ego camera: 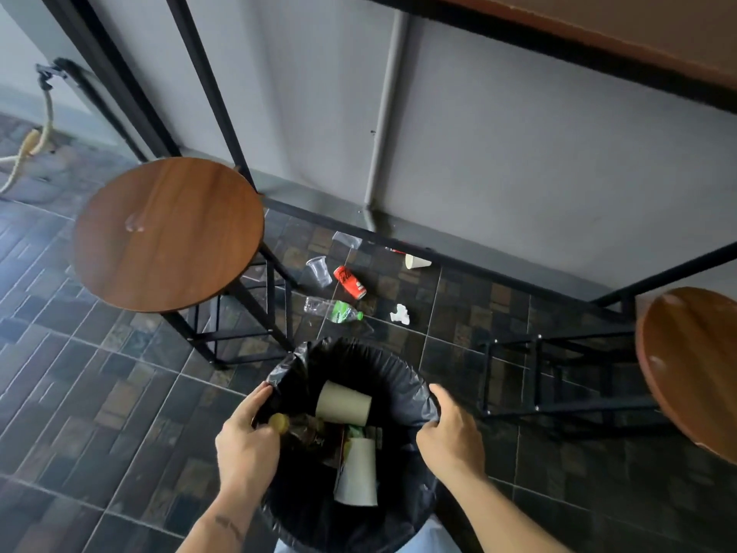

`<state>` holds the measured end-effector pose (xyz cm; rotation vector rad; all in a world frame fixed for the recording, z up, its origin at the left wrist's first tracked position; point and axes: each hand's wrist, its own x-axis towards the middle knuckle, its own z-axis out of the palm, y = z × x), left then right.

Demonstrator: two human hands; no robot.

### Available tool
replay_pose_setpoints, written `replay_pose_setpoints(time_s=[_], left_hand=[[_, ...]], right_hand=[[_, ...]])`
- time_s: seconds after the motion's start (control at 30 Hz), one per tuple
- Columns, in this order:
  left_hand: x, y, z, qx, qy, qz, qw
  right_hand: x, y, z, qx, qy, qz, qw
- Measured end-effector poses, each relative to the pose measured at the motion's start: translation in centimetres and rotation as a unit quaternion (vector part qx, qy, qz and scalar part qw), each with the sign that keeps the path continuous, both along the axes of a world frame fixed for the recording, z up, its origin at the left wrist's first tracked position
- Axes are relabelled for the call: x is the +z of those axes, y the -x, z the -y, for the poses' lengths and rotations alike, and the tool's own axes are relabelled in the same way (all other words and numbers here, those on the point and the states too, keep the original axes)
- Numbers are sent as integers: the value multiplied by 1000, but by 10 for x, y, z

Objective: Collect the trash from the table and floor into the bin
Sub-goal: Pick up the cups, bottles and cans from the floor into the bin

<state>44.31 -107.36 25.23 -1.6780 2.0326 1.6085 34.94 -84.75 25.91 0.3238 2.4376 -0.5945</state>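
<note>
Both forearms reach up from bottom of frame. Left hand (244, 441) curls over left rim of bin (402, 377) — grip holding bag edge. Right hand (452, 435) grips right rim. Cups inside bin; can (349, 282), bottle (333, 310) on floor above it, mid-frame.

Bin (402, 377) sits at six o'clock, cups (343, 403) inside; floor litter (349, 282) lies at twelve, stools (167, 233) at ten and three.

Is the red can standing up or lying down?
Lying down. The red can rests on its side on the floor tiles, near a plastic bottle.
</note>
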Motion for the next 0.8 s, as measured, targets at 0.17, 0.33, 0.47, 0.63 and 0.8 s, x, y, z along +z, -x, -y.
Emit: replay_pose_setpoints(time_s=[0.17,0.33,0.47,0.63,0.8], left_hand=[[-59,46,-5,39,5,16,999],[-164,86,-3,89,14,14,996],[-253,107,4,107,31,11,994],[-346,129,14,108,32,-11,994],[-393,128,25,126,89,14,988]], right_hand=[[-66,57,-1,16,16,42,999],[-177,120,12,51,30,78,995],[-276,160,24,71,64,77,992],[-370,193,37,96,99,54,989],[-408,197,49,132,94,38,986]])
